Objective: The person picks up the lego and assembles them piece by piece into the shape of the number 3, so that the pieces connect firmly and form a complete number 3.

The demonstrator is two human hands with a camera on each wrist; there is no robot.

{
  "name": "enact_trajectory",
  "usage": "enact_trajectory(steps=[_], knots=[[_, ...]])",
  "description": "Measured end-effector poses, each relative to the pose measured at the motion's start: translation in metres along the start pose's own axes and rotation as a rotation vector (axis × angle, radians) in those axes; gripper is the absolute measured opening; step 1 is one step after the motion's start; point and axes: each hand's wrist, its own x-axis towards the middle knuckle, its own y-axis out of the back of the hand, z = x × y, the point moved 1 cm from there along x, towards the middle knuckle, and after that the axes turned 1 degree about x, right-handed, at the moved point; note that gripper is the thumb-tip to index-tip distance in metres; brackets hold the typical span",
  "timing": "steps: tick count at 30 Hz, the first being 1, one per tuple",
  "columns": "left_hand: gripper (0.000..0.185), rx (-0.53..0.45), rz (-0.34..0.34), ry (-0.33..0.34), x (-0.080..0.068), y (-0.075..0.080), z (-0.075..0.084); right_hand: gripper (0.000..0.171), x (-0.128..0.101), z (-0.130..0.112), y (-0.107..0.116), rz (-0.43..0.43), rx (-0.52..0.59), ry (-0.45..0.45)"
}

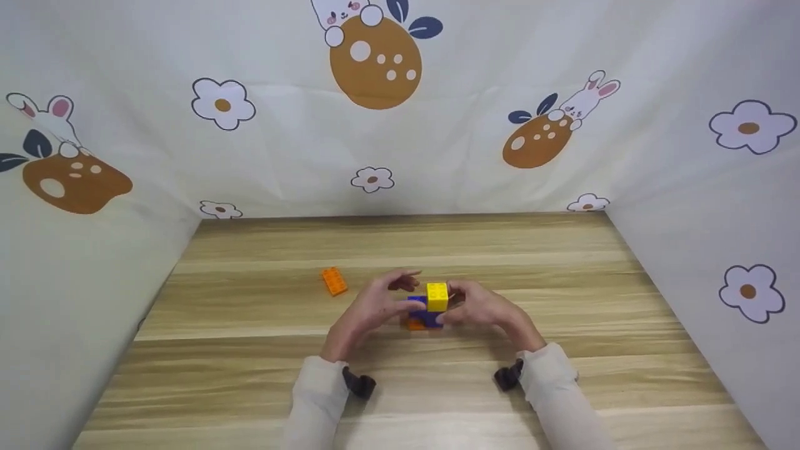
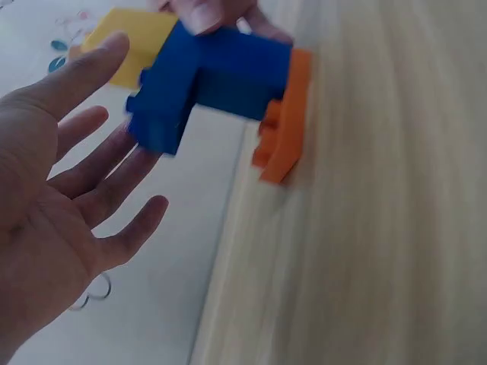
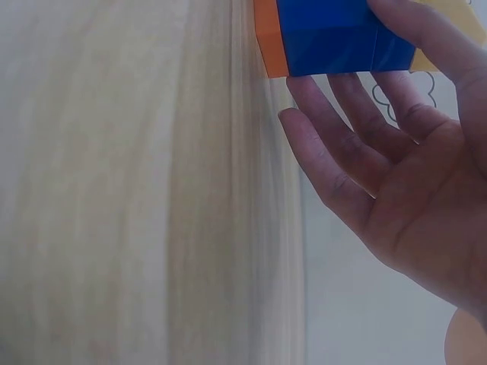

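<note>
A small stack of building blocks stands on the table in front of me. At its base is an orange block (image 2: pixel 293 114) with studs showing, then a blue block (image 2: pixel 243 68), then another blue block (image 2: pixel 163 95) that juts out toward my left hand. A yellow block (image 1: pixel 437 297) tops it. My right hand (image 1: pixel 478 304) holds the stack, its thumb (image 3: pixel 415 26) lying on the blue blocks and the other fingers behind them. Around the jutting end, my left hand (image 1: pixel 378 304) is spread with loose fingers, its thumb overlapping the yellow block in the left wrist view.
A separate orange block (image 1: pixel 334 281) lies on the wooden table (image 1: pixel 250 362) to the left of the stack. Patterned cloth walls (image 1: pixel 281 144) border the table at the back and both sides. Each wrist carries a dark camera mount (image 1: pixel 360 384).
</note>
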Motion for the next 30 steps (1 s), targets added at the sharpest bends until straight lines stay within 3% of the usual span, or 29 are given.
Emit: enact_trajectory(steps=[9, 19, 24, 30], knots=[[0.056, -0.05, 0.189, 0.023, -0.005, 0.038, -0.02, 0.041, 0.0, 0.003, -0.001, 0.005, 0.004, -0.024], [0.057, -0.104, 0.366, 0.096, -0.021, 0.081, -0.042, 0.042, 0.0, 0.001, 0.001, 0.011, -0.017, -0.018], [0.057, -0.093, 0.408, 0.179, -0.027, 0.092, -0.051, 0.041, 0.0, 0.001, 0.0, 0.01, -0.022, -0.025], [0.062, -0.063, 0.413, 0.278, -0.031, 0.095, -0.063, 0.042, 0.0, 0.002, 0.001, 0.01, -0.019, -0.03]])
